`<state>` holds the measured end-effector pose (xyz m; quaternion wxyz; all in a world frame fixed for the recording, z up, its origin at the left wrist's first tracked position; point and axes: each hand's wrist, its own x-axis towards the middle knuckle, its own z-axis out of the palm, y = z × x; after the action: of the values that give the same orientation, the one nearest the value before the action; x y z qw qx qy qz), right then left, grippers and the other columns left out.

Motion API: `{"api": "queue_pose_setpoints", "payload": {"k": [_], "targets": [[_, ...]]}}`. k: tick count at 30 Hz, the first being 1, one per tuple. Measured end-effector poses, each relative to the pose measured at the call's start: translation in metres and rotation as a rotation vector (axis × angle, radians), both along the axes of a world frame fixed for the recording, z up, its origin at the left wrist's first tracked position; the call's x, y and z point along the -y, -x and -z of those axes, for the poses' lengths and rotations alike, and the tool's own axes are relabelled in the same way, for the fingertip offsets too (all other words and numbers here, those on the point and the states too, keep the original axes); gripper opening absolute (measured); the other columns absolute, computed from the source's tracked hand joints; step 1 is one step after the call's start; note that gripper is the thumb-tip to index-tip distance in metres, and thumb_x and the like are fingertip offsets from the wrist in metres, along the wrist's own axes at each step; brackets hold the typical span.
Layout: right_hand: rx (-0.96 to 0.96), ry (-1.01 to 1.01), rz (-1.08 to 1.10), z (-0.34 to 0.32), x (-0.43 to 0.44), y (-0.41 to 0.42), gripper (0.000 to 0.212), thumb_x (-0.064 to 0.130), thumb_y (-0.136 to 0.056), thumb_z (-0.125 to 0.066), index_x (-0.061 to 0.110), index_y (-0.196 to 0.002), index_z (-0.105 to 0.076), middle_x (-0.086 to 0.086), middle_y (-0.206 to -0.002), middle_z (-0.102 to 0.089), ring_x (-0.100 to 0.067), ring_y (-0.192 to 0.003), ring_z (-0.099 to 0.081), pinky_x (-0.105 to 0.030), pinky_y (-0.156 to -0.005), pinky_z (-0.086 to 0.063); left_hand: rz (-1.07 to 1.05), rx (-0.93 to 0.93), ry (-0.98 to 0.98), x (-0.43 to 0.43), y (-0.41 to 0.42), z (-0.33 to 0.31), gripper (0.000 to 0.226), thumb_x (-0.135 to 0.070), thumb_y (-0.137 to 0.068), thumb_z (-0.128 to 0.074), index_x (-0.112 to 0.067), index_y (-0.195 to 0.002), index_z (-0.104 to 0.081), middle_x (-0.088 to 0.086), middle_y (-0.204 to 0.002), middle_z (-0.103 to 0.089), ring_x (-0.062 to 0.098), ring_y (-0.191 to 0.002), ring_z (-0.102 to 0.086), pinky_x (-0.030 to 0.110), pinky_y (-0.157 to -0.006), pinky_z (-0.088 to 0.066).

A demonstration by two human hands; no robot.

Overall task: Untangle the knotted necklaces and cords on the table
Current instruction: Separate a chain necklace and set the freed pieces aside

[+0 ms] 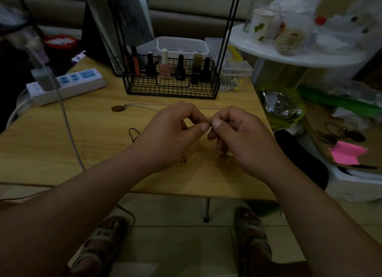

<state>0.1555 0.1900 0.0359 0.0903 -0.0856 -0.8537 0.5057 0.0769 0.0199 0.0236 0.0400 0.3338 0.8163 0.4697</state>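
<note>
The left hand and the right hand meet thumb to thumb just above the surface. Each pinches, between thumb and forefinger, the same small gold-coloured piece, which sits in the narrow gap where the fingertips face each other. Their other fingers are curled under, and both wrists slope in from the near edge. The piece is too small and dim to tell whether it is a knot or a fastening.

Neither hand is nearer to it, as it lies dead centre between them. Any pull apart would therefore run left to right, along the line joining the two thumbs.

Under the left wrist a small clasp lies on the surface. Whether it belongs to the strand being pinched cannot be told.

Just left of the left hand lies a looped black cord, apart from both hands. Beyond the knuckles a silver chain stretches crosswise, its long axis parallel to the line of the thumbs. It ends well to the left in a round brown pendant. Farther out again stands a wire basket.
</note>
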Motion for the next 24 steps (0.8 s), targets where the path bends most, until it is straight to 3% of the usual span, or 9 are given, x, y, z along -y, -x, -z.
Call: {"api": "queue_pose_setpoints", "payload": {"k": [4,6,16,21,24], "targets": [[0.010,-0.038,-0.006,0.002,-0.001,-0.001,0.014,0.027,-0.105,-0.055,0.026,-0.097,-0.066,0.008,-0.085,-0.074,-0.005,-0.066,-0.065,-0.019,-0.056,-0.048,0.026,0.017,0.022,0.002,0.002,0.001,0.002,-0.024,-0.099,-0.068,-0.025,-0.099,-0.070,-0.022,-0.069,-0.055,-0.009,-0.057,-0.050,0.005,-0.051,-0.036],[0.019,-0.055,-0.010,0.003,-0.002,-0.001,0.013,0.028,-0.105,-0.056,0.027,-0.097,-0.066,0.007,-0.086,-0.074,-0.005,-0.067,-0.065,-0.016,-0.055,-0.047,0.052,0.038,0.025,0.002,0.003,0.001,0.002,-0.024,-0.100,-0.067,-0.023,-0.100,-0.069,-0.034,-0.069,-0.058,-0.007,-0.055,-0.050,0.006,-0.050,-0.036],[-0.052,-0.192,-0.073,0.004,-0.005,-0.007,0.007,0.024,-0.103,-0.062,0.030,-0.102,-0.066,0.008,-0.086,-0.075,-0.004,-0.071,-0.071,-0.016,-0.056,-0.053,0.078,0.125,0.061,0.003,0.008,0.006,0.011,-0.030,-0.103,-0.061,-0.027,-0.098,-0.070,-0.033,-0.066,-0.059,-0.005,-0.055,-0.049,0.008,-0.049,-0.035],[-0.106,-0.432,-0.093,0.010,-0.009,-0.007,0.005,0.029,-0.102,-0.062,0.032,-0.100,-0.066,0.011,-0.084,-0.070,-0.004,-0.080,-0.067,-0.038,-0.069,-0.058,0.066,0.138,0.051,0.002,0.009,0.008,0.014,-0.030,-0.103,-0.060,-0.028,-0.093,-0.069,-0.029,-0.067,-0.059,-0.004,-0.057,-0.049,0.009,-0.052,-0.036],[-0.127,-0.444,-0.107,0.012,-0.010,-0.006,0.006,0.028,-0.102,-0.061,0.030,-0.101,-0.066,0.011,-0.086,-0.070,-0.005,-0.081,-0.067,-0.043,-0.071,-0.056,0.078,0.144,0.032,0.001,0.009,0.008,0.015,-0.029,-0.104,-0.059,-0.026,-0.093,-0.069,-0.024,-0.067,-0.059,-0.002,-0.056,-0.047,0.011,-0.051,-0.036]]}}
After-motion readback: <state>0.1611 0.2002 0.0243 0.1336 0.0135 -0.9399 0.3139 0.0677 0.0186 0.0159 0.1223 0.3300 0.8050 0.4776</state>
